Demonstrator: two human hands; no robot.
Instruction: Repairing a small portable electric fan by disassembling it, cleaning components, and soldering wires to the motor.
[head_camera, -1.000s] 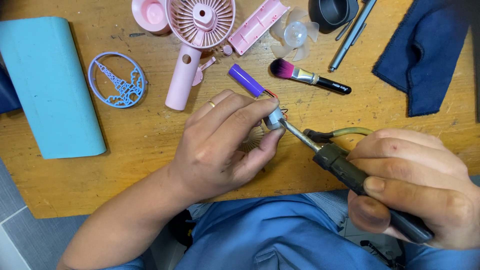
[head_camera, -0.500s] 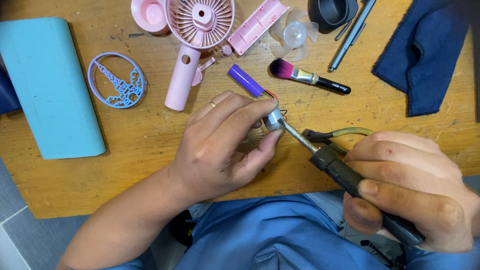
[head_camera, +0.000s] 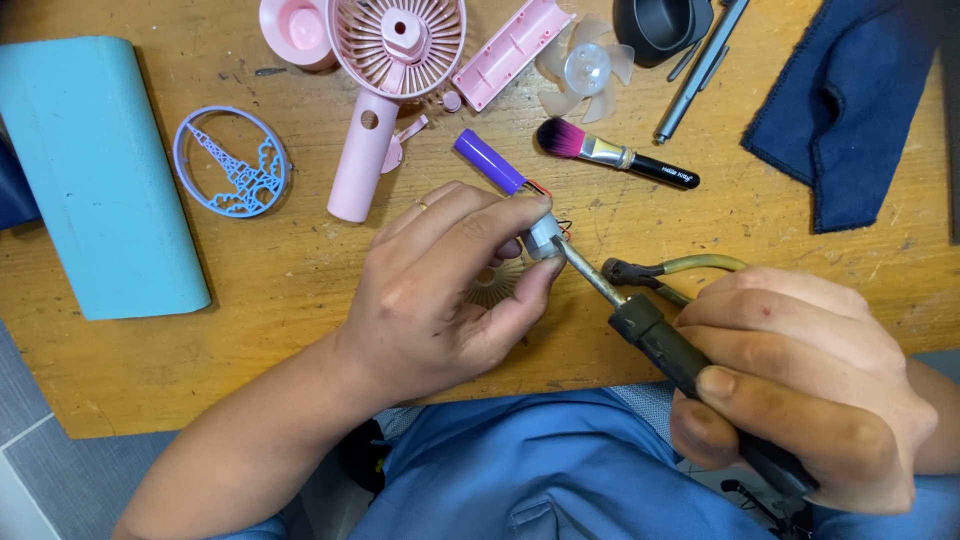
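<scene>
Two hands meet over the small motor at the counter's middle.

We pinch the motor (head_camera: 543, 237) in our left hand (head_camera: 440, 290), fingers closed on it; our right hand (head_camera: 800, 385) is clamped round the soldering iron (head_camera: 680, 350), whose long axis slants up-left, tip touching the motor's right side, our left hand nearer.

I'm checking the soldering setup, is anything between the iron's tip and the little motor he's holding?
Nothing visible is. The soldering iron in the right hand has its tip right at the small silver motor, pinched by the left hand.
</scene>
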